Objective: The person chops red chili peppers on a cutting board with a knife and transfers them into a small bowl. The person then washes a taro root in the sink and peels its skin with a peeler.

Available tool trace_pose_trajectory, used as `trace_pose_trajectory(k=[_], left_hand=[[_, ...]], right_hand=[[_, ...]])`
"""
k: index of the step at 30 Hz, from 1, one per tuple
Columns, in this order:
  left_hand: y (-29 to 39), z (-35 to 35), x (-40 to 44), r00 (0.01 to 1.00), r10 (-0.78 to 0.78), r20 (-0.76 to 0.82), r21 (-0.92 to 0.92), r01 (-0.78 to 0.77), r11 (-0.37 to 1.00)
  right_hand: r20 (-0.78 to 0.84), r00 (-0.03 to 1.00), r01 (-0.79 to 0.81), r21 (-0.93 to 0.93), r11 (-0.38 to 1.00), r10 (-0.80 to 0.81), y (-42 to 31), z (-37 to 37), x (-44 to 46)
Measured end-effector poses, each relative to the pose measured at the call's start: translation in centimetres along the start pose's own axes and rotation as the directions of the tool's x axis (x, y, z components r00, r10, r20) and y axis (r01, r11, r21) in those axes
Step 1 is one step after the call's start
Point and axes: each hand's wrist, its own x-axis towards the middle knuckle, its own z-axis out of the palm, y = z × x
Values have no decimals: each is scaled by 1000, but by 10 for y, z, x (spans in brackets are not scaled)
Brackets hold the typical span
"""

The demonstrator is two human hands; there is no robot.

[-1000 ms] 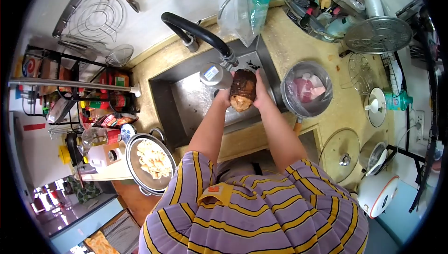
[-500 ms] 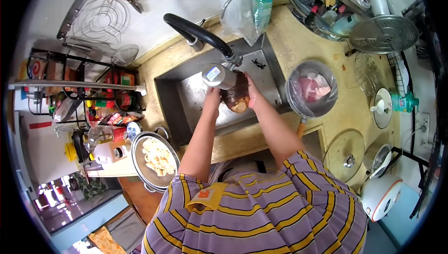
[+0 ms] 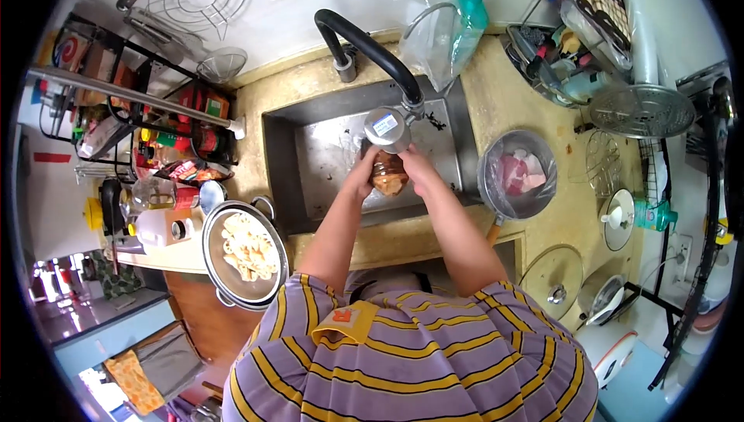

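A dark brown root vegetable (image 3: 387, 174) with a paler tan end is held low over the metal sink (image 3: 283, 178), under the black faucet (image 3: 372, 46). My left hand (image 3: 363, 172) grips its left side, and my right hand (image 3: 419, 169) presses against its right side. The faucet's round silver head (image 3: 387, 129) covers the far part of the root and some of my fingers. Its exact kind I cannot make out. Dark scraps lie on the sink floor near the back right corner.
Right of the sink stands a pot (image 3: 496, 189) lined with clear plastic, with raw meat (image 3: 518, 172) in it. A steel pot (image 3: 283, 248) of pale cut pieces sits at the left. Behind are a green pump bottle (image 3: 470, 15) and a glass lid (image 3: 552, 275) lies at right.
The camera view has shifted. Both hands still hold the root vegetable, which now sits lower beneath the faucet head, with its tan end turned more toward me.
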Motion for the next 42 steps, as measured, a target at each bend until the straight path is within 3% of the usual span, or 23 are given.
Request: trace_pose_trajectory(k=[3, 7, 10, 11, 12, 13, 16, 17, 20, 22, 24, 26, 27, 28, 30, 32, 33, 34, 36, 38, 40, 42], left_hand=[[3, -9, -7, 979, -89, 185, -249, 134, 959], [23, 3, -53, 990, -70, 120, -440, 116, 891], [28, -5, -71, 991, -76, 112, -493, 122, 861], [30, -8, -76, 992, -74, 103, -490, 115, 864], [35, -7, -84, 993, -71, 96, -487, 109, 866], [38, -7, -89, 994, -68, 90, -485, 104, 868], [44, -10, -96, 994, -52, 95, -490, 92, 867], [42, -12, -93, 995, -48, 84, -469, 83, 879], [30, -20, -73, 997, -61, 57, -368, 78, 927], [23, -14, -60, 994, -100, 38, -259, 106, 960], [15, -5, -41, 995, -102, -12, -120, 100, 988], [17, 26, -42, 992, -16, -122, 4, 17, 1000], [-19, 17, -2, 983, 31, -183, 94, -14, 996], [-22, 33, -2, 989, 93, -116, 121, -79, 990], [-27, 58, 10, 988, 95, -120, 149, -77, 986], [-13, 60, 16, 988, -89, 125, 147, 70, 987], [-21, 51, 37, 989, -135, 63, 299, 110, 948], [-25, 47, 51, 988, -143, 63, 275, 121, 954], [-31, 48, 77, 984, -117, 130, 23, 115, 993], [-1, 77, 59, 971, -186, 148, -203, 214, 955], [2, 75, 67, 965, -231, 126, -151, 249, 957], [5, 68, 53, 977, -197, 86, -136, 207, 969]], right_hand=[[26, 1000, -8, 86, 996, 5, -5, -4, 11], [-44, 997, -38, 369, 928, 58, 29, -4, 71], [-122, 992, 62, 598, 799, 15, 52, -1, 130], [-140, 984, 166, 515, 841, -109, 54, 0, 138], [-131, 991, 59, 614, 787, 28, 46, 3, 144], [-108, 994, 62, 678, 733, 15, 37, 9, 135], [-169, 984, 57, 568, 821, 48, 10, 26, 110], [-194, 981, 75, 438, 896, 13, 8, 29, 100], [-105, 994, -19, 206, 978, 41, 39, 4, 107], [-69, 981, -194, -233, 953, 183, 39, -16, 89], [182, 943, -242, -196, 950, 278, 44, -43, 56], [112, 982, -130, -193, 972, 154, 28, -37, 3], [176, 978, -80, -163, 983, 109, 24, -34, -12], [62, 998, 30, -333, 942, -10, 26, -32, -18], [-51, 959, 250, -318, 915, -280, 42, -46, -13], [-90, 978, 169, -173, 970, -186, 36, -68, -5], [-101, 987, 118, -92, 989, -127, 34, -73, -9], [-118, 988, 98, -5, 995, -98, 27, -72, -20], [-146, 988, 65, 168, 984, -40, 5, -66, -46], [-87, 996, 52, 201, 978, -35, 15, -70, -37], [-22, 1000, -19, 179, 984, 23, 18, -65, -32], [-76, 997, -5, 46, 999, 8, 22, -54, -19]])
